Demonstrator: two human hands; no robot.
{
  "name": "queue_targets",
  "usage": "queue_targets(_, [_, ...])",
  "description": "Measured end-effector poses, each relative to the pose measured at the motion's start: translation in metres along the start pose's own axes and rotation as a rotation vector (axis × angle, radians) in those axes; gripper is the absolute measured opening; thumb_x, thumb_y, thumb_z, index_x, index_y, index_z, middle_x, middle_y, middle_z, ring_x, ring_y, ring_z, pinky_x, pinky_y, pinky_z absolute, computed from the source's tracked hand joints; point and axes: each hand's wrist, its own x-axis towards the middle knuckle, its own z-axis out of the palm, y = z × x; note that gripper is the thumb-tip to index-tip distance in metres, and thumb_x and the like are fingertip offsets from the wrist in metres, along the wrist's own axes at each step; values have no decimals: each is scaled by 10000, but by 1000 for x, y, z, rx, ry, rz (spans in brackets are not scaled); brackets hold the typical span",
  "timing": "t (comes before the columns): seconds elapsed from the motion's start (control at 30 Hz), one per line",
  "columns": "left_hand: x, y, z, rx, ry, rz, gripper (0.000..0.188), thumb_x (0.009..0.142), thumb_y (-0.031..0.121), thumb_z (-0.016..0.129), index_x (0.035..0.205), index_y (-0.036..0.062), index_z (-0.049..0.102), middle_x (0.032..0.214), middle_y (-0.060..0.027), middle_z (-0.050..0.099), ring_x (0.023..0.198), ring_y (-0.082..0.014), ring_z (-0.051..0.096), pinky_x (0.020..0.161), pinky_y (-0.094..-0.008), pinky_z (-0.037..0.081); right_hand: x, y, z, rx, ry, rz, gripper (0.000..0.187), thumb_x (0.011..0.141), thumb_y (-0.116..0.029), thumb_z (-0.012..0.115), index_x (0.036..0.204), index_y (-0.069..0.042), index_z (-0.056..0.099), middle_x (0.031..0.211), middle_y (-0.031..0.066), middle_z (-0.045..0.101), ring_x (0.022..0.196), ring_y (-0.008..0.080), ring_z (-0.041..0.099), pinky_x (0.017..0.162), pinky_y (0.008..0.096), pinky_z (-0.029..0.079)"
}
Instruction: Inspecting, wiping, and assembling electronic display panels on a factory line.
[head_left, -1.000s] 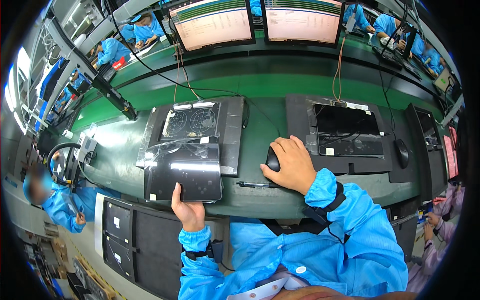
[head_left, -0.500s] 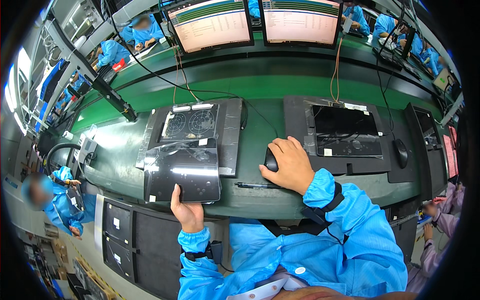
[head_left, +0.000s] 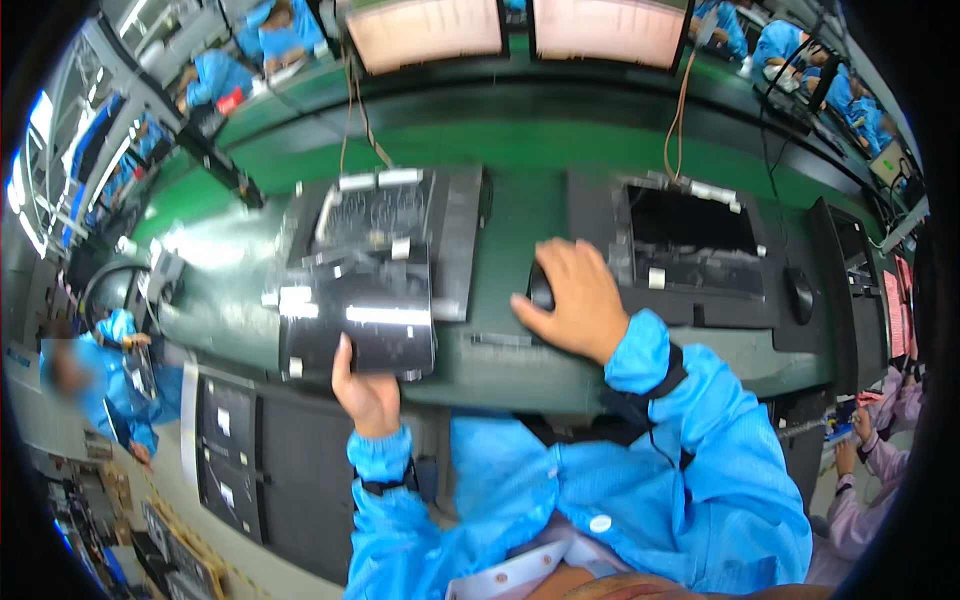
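My left hand (head_left: 368, 400) grips the near edge of a glossy black flat panel (head_left: 375, 335), tablet-like, with its thumb on the top face and the other fingers hidden underneath. Bright streaks of light reflect off the panel, and small white tags sit at its corners. Its far side overlaps a screen unit (head_left: 370, 215) with circular patterns, which lies on a dark pad (head_left: 455, 255). Over a black mouse (head_left: 541, 288) lies my right hand (head_left: 585, 305), fingers curved around it and covering most of it.
A second black panel (head_left: 690, 222) rests on the right pad (head_left: 600, 200), with another mouse (head_left: 799, 295) beside it. Two monitors (head_left: 425, 35) stand at the back with cables hanging down. A pen (head_left: 500, 340) lies near the front edge. Co-workers sit beyond; one person (head_left: 125, 385) is at left.
The whole view has shifted, so the bench and panels appear higher and blurrier. Both hands keep their hold on the panel and the mouse, with little movement against the bench.
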Motion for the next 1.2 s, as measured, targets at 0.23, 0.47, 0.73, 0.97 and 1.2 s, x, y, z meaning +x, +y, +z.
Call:
queue_targets(0.23, [2, 4, -17, -155, 81, 27, 292, 987, 184, 519, 1211, 18, 611, 1200, -103, 654, 1127, -258, 609, 999, -423, 458, 18, -15, -17, 193, -128, -135, 369, 830, -254, 709, 1087, -1, 634, 1100, 148, 621, 1037, 344, 599, 896, 443, 480])
queue_targets(0.47, [-12, 22, -12, -261, 136, 30, 266, 980, 166, 541, 1187, 25, 629, 1208, -109, 661, 1148, -276, 612, 1025, -439, 474, 117, 6, 29, -215, -443, -138, 196, 824, -170, 647, 972, -58, 710, 1059, 158, 656, 997, 356, 630, 843, 465, 513])
queue_targets(0.73, [-18, 51, -17, -309, 212, 18, 247, 983, 162, 541, 1134, 9, 663, 1203, -138, 673, 1158, -307, 613, 1030, -470, 472, 132, 57, 55, -83, -590, -412, 314, 819, -181, 725, 1102, -69, 652, 1150, 160, 637, 1095, 368, 596, 900, 476, 479])
queue_targets(0.97, [-1, 53, -12, -363, 91, -48, 229, 977, 153, 552, 1117, 15, 671, 1224, -132, 670, 1165, -304, 610, 1040, -467, 462, 120, -11, 2, 399, -485, -270, 226, 889, -206, 676, 1062, -62, 666, 1012, 151, 672, 923, 363, 644, 751, 458, 511])
queue_targets(1.2, [3, 56, -5, -282, 56, -85, 237, 955, 137, 563, 1119, 4, 669, 1190, -150, 678, 1127, -318, 626, 1030, -469, 471, 92, -84, -36, 591, -247, -319, 217, 917, -120, 620, 1111, -25, 632, 942, 154, 615, 887, 349, 625, 761, 423, 510])
